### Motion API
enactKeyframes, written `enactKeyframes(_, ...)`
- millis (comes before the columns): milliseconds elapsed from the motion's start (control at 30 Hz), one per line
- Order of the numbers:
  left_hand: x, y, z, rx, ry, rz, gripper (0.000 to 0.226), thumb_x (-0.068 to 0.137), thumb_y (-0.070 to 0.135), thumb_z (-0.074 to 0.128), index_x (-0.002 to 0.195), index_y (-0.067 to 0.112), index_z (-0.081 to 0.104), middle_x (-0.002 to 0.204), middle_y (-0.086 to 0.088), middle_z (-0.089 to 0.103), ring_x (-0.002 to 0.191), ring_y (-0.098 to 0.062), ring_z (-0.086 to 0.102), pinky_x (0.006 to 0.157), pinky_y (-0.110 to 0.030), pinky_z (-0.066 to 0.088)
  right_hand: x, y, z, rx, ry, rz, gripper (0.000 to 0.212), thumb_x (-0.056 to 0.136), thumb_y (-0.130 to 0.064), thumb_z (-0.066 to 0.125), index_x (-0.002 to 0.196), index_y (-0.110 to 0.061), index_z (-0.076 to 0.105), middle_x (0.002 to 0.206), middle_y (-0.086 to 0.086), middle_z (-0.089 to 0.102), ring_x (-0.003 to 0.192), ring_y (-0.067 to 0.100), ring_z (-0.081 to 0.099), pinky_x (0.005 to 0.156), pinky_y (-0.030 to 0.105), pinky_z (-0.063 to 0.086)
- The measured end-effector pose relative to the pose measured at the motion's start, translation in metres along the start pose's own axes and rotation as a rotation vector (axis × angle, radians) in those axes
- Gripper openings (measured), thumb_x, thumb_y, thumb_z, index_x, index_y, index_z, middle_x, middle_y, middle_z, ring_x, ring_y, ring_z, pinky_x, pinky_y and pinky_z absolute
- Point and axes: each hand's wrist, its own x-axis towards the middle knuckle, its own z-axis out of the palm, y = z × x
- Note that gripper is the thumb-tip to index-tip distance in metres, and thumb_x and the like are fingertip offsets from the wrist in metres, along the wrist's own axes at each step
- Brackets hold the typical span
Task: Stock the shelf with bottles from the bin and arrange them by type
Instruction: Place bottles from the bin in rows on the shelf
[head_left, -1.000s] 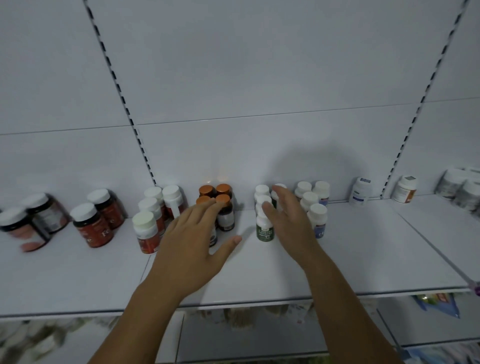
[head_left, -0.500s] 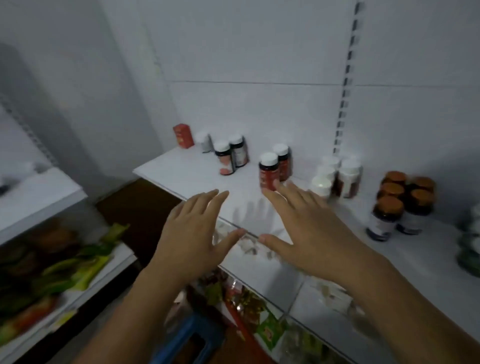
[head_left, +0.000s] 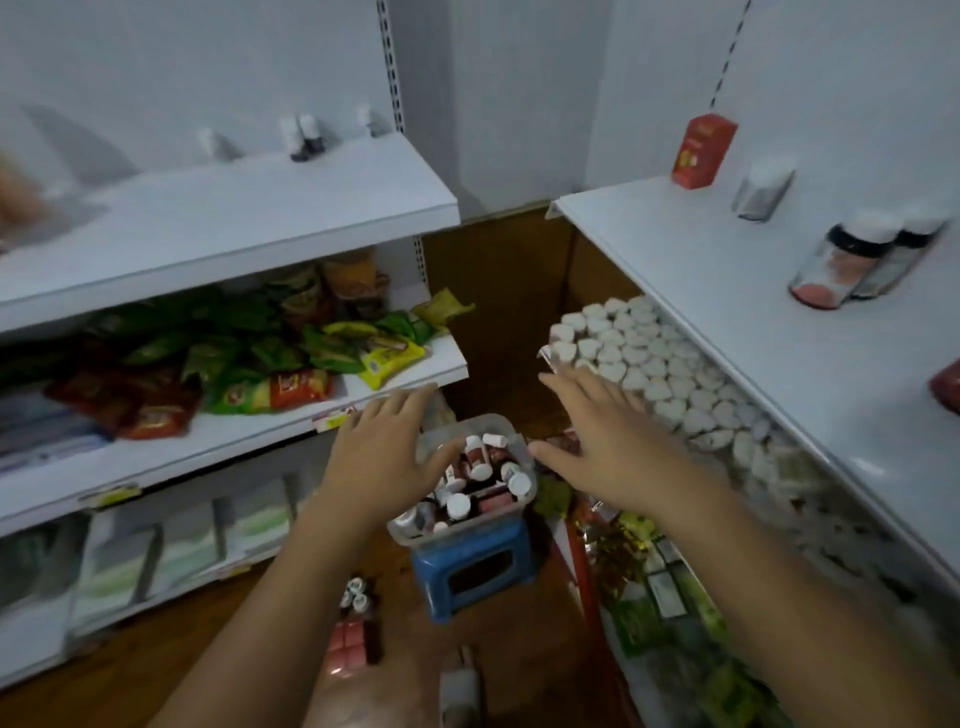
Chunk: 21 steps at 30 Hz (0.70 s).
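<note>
So right now both hands are empty. My left hand (head_left: 382, 457) and right hand (head_left: 608, 447) are spread flat with straight fingers, hovering on either side of the bin (head_left: 410, 532). The left one overlaps the bin's left rim in the view, but I can't tell if it's actually touching. The right one is just right of it, apart from it. The bin is low in the middle, parked on a little blue stool (head_left: 475, 574), and the bottles (head_left: 475, 460) in it are heaped every which way, white caps pointing all over. The shelf (head_left: 727, 312) they're going to is on the right, with a red box (head_left: 701, 150) at the far end and a couple of jars (head_left: 841, 265) nearer. My main worry is that the stool looks barely bigger than the bin, so a clumsy grab or a knock on the rim could tip the lot onto the floor, where a few strays (head_left: 356, 597) are already lying. Because it's a jumble, pulling one bottle could also drag its neighbours out. As for labels, sorry, I can't read anything. The bottles show red and dark labels, the box has some yellow marks, and it's all too blurry, so I could easily mix up types if I grab without a closer look.
</note>
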Motion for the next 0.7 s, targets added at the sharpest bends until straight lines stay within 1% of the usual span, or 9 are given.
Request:
enactKeyframes(133,0.041,-0.057,0.039,-0.095,-0.084,-0.06,0.079,0.096,0.077,0.043,0.159,0.031,0.032,0.156,0.002,0.049,0.142,-0.025,0.047,0.111,-0.051,0.046,0.069,-0.01,0.052,0.059,-0.08,0.046,0.075,0.097,-0.059,0.057,0.161,-0.03,0.028,0.168,-0.003,0.026,0.152,0.022,0.028,0.122,0.047,0.032)
enactKeyframes(233,0.074,-0.094,0.088,-0.199,-0.201,-0.123,0.079,0.093,0.077,0.04,0.153,0.025,0.041,0.146,-0.003,0.057,0.132,-0.028,0.057,0.1,-0.049,0.054,0.115,-0.01,0.098,0.217,-0.146,0.163,0.065,0.098,-0.049,0.064,0.154,-0.026,0.041,0.151,0.0,0.046,0.137,0.022,0.048,0.103,0.035,0.043)
enactKeyframes(333,0.103,-0.113,0.146,-0.401,-0.363,-0.222,0.069,0.099,0.057,0.059,0.153,0.018,0.045,0.147,-0.009,0.058,0.13,-0.029,0.059,0.105,-0.044,0.052,0.153,-0.005,0.146,0.402,-0.224,0.335,0.057,0.099,-0.038,0.068,0.149,-0.021,0.048,0.145,0.001,0.055,0.134,0.023,0.053,0.095,0.028,0.04)
enactKeyframes(433,0.135,-0.118,0.208,-0.513,-0.499,-0.291,0.055,0.102,0.038,0.064,0.148,0.009,0.052,0.141,-0.012,0.063,0.127,-0.03,0.061,0.103,-0.035,0.05,0.187,0.011,0.206,0.407,-0.287,0.437,0.044,0.098,-0.037,0.069,0.137,-0.022,0.058,0.131,0.003,0.066,0.122,0.027,0.062,0.093,0.036,0.05)
enactKeyframes(500,0.156,-0.121,0.245,-0.544,-0.594,-0.3,0.03,0.105,0.031,0.061,0.128,0.013,0.059,0.116,-0.006,0.068,0.109,-0.025,0.064,0.089,-0.032,0.05,0.206,0.024,0.25,0.353,-0.354,0.463,0.039,0.093,-0.043,0.07,0.128,-0.028,0.06,0.117,0.0,0.07,0.107,0.027,0.066,0.086,0.039,0.055)
enactKeyframes(567,0.179,-0.127,0.282,-0.566,-0.639,-0.318,0.013,0.107,0.027,0.057,0.111,0.014,0.058,0.098,-0.003,0.064,0.091,-0.019,0.061,0.081,-0.031,0.046,0.226,0.04,0.297,0.318,-0.385,0.475,0.05,0.085,-0.053,0.068,0.129,-0.032,0.056,0.116,-0.002,0.07,0.105,0.028,0.067,0.087,0.043,0.057)
enactKeyframes(600,0.19,-0.13,0.3,-0.583,-0.656,-0.351,0.016,0.108,0.026,0.056,0.111,0.011,0.06,0.102,-0.007,0.065,0.091,-0.021,0.062,0.084,-0.033,0.048,0.237,0.048,0.319,0.299,-0.396,0.478,0.058,0.08,-0.058,0.066,0.131,-0.032,0.054,0.118,-0.001,0.069,0.106,0.029,0.067,0.088,0.045,0.058)
enactKeyframes(667,0.208,-0.135,0.332,-0.613,-0.664,-0.444,0.031,0.105,0.03,0.06,0.12,0.004,0.066,0.116,-0.015,0.069,0.105,-0.026,0.066,0.085,-0.033,0.051,0.26,0.063,0.361,0.279,-0.394,0.505,0.071,0.073,-0.067,0.06,0.132,-0.029,0.05,0.125,0.003,0.067,0.11,0.032,0.065,0.091,0.048,0.058)
enactKeyframes(700,0.215,-0.137,0.347,-0.637,-0.671,-0.495,0.036,0.102,0.035,0.064,0.118,0.003,0.066,0.114,-0.015,0.07,0.104,-0.028,0.067,0.084,-0.035,0.053,0.27,0.064,0.369,0.248,-0.385,0.517,0.076,0.073,-0.071,0.058,0.134,-0.028,0.048,0.13,0.006,0.064,0.115,0.034,0.063,0.094,0.05,0.056)
